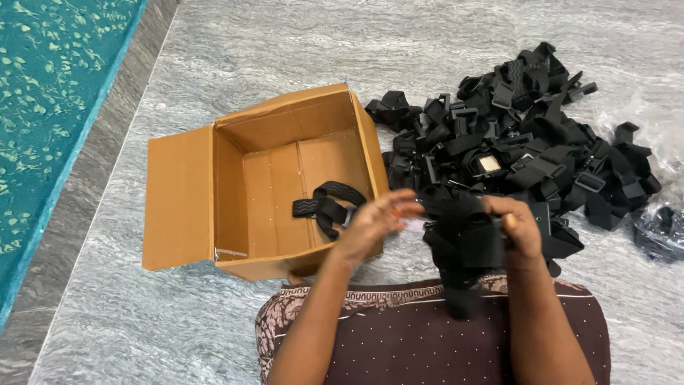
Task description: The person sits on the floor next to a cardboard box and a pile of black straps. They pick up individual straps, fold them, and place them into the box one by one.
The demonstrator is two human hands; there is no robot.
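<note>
Near edge of the grey stone floor: dark dotted cloth over the lap. Above it, left hand and right hand hold one black elastic strap assembly, fingers of both curled and pinching its top, tail hanging down. Likely light, floppy, webbing soft, buckles stiff; best gripped at a buckle. Open cardboard box to the left, one strap inside. Further right, strap pile, clear plastic bag at the right edge. Teal mat far left.
</note>
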